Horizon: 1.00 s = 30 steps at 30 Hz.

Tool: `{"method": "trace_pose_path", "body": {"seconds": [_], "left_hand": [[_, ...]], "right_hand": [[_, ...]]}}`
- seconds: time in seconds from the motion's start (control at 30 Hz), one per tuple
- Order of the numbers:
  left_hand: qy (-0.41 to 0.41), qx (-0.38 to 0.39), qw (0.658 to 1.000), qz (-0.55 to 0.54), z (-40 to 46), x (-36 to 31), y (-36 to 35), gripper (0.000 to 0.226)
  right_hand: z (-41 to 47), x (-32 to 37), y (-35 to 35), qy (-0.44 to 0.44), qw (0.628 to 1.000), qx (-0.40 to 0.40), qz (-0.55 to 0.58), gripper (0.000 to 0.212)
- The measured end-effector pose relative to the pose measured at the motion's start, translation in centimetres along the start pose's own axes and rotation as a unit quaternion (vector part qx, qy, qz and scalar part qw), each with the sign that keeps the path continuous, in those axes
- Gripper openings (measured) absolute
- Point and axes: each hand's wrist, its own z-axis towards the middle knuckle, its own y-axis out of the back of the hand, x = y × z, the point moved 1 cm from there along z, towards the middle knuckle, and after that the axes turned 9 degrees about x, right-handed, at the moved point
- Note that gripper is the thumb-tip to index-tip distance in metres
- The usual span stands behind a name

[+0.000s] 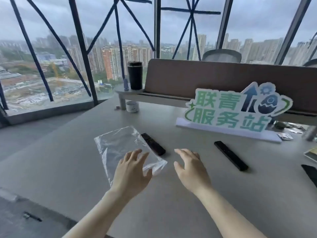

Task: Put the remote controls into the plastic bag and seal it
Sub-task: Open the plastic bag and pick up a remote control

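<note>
The table point(171, 194) has a smooth, matt grey top. On it the plastic bag point(120, 145) is thin clear film, crinkled and catching glossy highlights. Touching the bag's right edge, one remote control point(153, 146) is matt black plastic; the second remote point(230, 155), well to the bag's right, looks the same. Behind the bag, the sign point(236, 109) is flat printed board, and the tumbler point(135, 75) is dark with a faint sheen.

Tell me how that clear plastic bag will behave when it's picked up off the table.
The plastic bag looks thin and wrinkled, so it will probably flop and sag rather than hold its shape. It lies flat and empty on the smooth table, so it is likely very light and may slide. The left hand is over its near corner.
</note>
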Motion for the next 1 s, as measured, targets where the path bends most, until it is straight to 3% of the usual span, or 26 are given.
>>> {"method": "trace_pose_path", "body": {"seconds": [0.2,0.3,0.4,0.5,0.57,0.73,0.87,1.0], "left_hand": [[0.016,0.019,1.0,-0.02,-1.6,2.4,0.0,0.029],[0.014,0.012,1.0,-0.022,-1.0,3.3,0.4,0.019],[0.017,0.021,1.0,0.001,-0.7,4.3,0.8,0.018],[0.011,0.022,1.0,0.002,-0.8,5.1,1.6,0.014],[0.022,0.012,1.0,-0.009,-0.9,6.0,2.4,0.012],[0.039,-0.008,0.998,-0.041,-1.0,6.2,3.6,0.015],[0.048,-0.034,0.994,-0.089,-0.9,5.6,3.8,0.019],[0.04,-0.052,0.984,-0.165,-0.3,3.0,3.6,0.017]], "right_hand": [[1.2,1.7,-2.9,-0.09,0.992,0.061,0.065,0.048],[4.2,2.5,-2.9,-0.114,0.984,0.044,0.128,0.037],[6.8,3.0,-3.1,-0.13,0.987,0.044,0.088,0.035],[9.2,3.9,-4.3,-0.152,0.986,0.069,-0.021,0.046],[10.6,4.5,-5.5,-0.153,0.982,0.071,-0.082,0.041],[10.6,3.8,-5.7,-0.178,0.977,0.101,-0.067,0.023],[7.9,3.1,-2.7,-0.171,0.977,0.081,0.096,0.023],[1.6,2.7,3.4,-0.116,0.923,0.068,0.36,0.018]]}}
